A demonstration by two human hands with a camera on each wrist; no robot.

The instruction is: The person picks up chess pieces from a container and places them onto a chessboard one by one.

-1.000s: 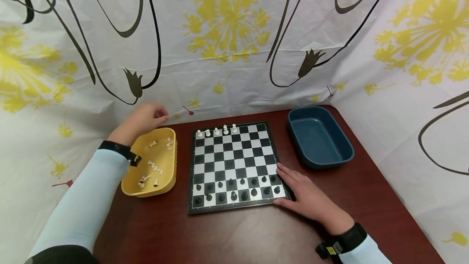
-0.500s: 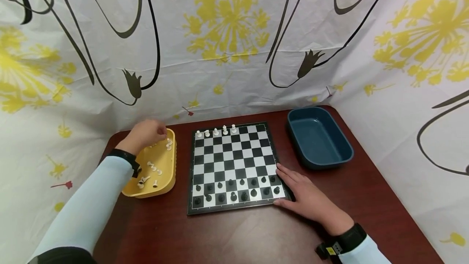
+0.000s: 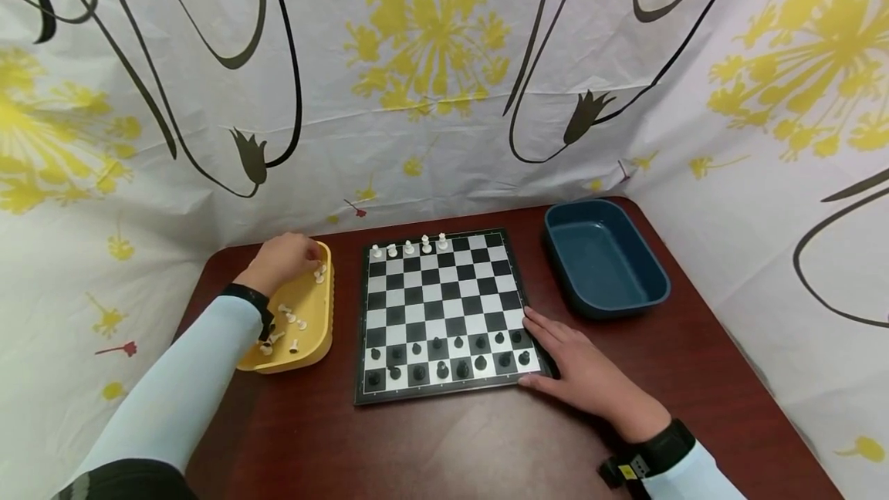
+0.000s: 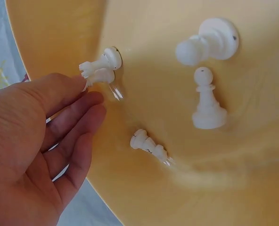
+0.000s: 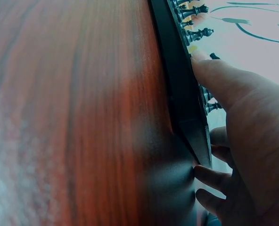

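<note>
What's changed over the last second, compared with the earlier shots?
The left hand came down from behind the yellow tray into its far end, fingertips now at a lying white chess piece. The right hand stayed flat at the chessboard corner; board pieces and blue tray unchanged.

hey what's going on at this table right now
A person is at a chessboard on a dark wood table. Their left hand reaches into a yellow tray of loose white pieces, fingertips at a white piece lying by its wall. Their right hand rests flat against the board's near right corner. Black pieces fill the near rows, five white pieces stand on the far row. A blue tray sits to the right.
</note>
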